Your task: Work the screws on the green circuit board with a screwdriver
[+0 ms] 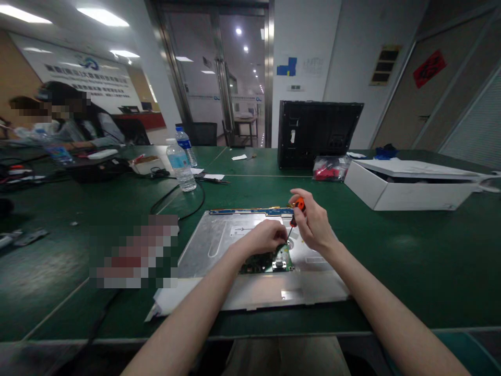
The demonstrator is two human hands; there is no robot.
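A flat silver metal panel (211, 245) lies in front of me, with a green circuit board (282, 256) near its middle. Along its far edge runs a narrow blue board strip (242, 212). In my right hand (316, 222) is a screwdriver (299, 204) with an orange and black handle, tilted, its shaft pointing down at the board's upper right corner. My left hand (266, 236) rests over the board, with its fingers bent together close to the screwdriver's tip. Whatever those fingertips may hold is hidden.
Two water bottles (182, 167) stand behind the panel on the left. A black monitor casing (319, 133) and a white box (407, 188) are at the back right. A blurred-out reddish item (136, 250) and black cables lie left. People (78, 115) sit at the far left.
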